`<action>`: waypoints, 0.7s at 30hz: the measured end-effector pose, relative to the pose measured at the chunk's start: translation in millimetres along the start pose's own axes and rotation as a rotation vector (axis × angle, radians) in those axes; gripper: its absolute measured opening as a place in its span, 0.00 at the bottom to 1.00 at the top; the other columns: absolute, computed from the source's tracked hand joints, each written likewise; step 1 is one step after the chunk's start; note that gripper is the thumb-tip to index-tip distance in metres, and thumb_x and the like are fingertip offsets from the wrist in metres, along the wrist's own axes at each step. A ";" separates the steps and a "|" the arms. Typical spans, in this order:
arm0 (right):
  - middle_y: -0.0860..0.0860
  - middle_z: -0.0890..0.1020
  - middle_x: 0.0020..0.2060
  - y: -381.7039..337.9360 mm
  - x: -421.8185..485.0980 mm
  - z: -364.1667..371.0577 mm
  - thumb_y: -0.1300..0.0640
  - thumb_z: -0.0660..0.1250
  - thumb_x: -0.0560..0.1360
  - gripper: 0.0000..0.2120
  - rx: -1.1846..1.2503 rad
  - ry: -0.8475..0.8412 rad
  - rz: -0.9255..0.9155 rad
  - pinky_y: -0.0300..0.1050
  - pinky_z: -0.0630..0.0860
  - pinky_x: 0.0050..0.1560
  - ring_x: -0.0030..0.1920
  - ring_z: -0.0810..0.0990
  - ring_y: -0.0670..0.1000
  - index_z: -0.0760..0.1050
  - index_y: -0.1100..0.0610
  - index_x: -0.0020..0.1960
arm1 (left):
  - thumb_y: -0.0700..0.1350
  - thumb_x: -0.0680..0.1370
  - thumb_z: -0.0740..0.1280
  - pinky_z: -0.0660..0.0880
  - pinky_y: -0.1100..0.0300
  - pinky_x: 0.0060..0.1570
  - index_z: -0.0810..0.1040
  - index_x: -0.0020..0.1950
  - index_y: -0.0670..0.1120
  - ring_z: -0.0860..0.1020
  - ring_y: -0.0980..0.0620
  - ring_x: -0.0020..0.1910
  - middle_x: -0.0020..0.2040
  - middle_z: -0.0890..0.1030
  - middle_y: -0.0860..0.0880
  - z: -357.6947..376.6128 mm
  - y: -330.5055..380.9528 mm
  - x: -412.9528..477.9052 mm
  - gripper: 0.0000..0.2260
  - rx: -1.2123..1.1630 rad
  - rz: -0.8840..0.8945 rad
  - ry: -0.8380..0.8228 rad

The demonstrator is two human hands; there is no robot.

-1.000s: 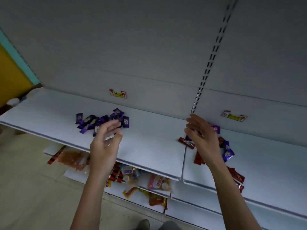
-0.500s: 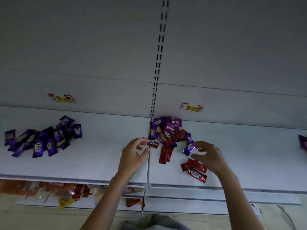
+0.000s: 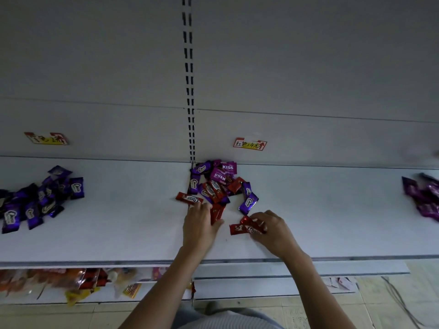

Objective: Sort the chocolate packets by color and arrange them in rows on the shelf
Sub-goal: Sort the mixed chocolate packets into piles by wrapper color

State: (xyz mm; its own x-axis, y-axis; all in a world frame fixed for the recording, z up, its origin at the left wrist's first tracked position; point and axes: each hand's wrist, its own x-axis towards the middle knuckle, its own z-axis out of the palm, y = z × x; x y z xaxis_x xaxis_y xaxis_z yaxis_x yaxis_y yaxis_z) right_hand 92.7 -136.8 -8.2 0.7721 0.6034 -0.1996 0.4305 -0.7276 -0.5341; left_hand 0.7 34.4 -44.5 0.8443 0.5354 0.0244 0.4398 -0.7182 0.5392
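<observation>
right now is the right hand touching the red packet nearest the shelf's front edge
Touching. The head view shows the right hand with its fingertips curled onto the red packet, with no gap between them.
</observation>
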 end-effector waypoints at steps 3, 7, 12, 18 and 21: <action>0.52 0.77 0.50 -0.5 3.8 3.6 0.60 0.70 0.70 0.18 0.024 0.021 -0.010 0.40 0.73 0.46 0.49 0.77 0.52 0.76 0.54 0.60 | 0.51 0.76 0.66 0.71 0.60 0.54 0.72 0.63 0.47 0.71 0.51 0.57 0.58 0.74 0.50 -3.6 -3.2 1.6 0.17 -0.060 0.017 -0.019; 0.53 0.78 0.53 -6.8 9.2 11.8 0.59 0.69 0.71 0.19 0.043 0.024 -0.051 0.37 0.72 0.46 0.50 0.77 0.51 0.75 0.55 0.62 | 0.48 0.75 0.67 0.71 0.63 0.53 0.74 0.61 0.49 0.72 0.54 0.56 0.56 0.76 0.52 -9.0 -6.8 2.1 0.16 -0.087 0.066 -0.038; 0.51 0.79 0.50 -18.2 19.4 19.1 0.56 0.72 0.70 0.17 0.218 0.093 -0.053 0.31 0.71 0.43 0.46 0.77 0.48 0.77 0.56 0.58 | 0.51 0.75 0.67 0.72 0.65 0.48 0.77 0.57 0.50 0.76 0.57 0.51 0.50 0.78 0.56 -17.5 -9.3 9.7 0.12 -0.209 0.089 -0.134; 0.56 0.71 0.63 -18.9 43.0 26.7 0.59 0.69 0.73 0.26 0.112 0.312 -0.032 0.46 0.72 0.55 0.63 0.69 0.56 0.67 0.55 0.69 | 0.47 0.77 0.65 0.61 0.64 0.62 0.70 0.67 0.48 0.67 0.52 0.65 0.66 0.71 0.51 -21.9 -13.9 33.3 0.19 -0.110 0.151 0.004; 0.51 0.60 0.73 -27.2 55.1 26.5 0.50 0.64 0.75 0.30 -0.079 0.141 -0.024 0.52 0.63 0.66 0.70 0.57 0.55 0.57 0.48 0.74 | 0.50 0.78 0.63 0.58 0.56 0.70 0.63 0.72 0.50 0.61 0.51 0.71 0.72 0.64 0.52 -20.6 -15.7 43.5 0.23 0.015 0.230 -0.117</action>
State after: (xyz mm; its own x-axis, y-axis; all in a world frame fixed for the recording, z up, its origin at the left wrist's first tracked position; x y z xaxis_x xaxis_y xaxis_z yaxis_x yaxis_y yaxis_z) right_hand 111.2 -75.2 -26.5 0.8168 0.5730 -0.0671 0.4806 -0.7401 -0.4704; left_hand 24.2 78.1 -34.6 0.9518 0.3030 0.0473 0.2360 -0.8222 0.5179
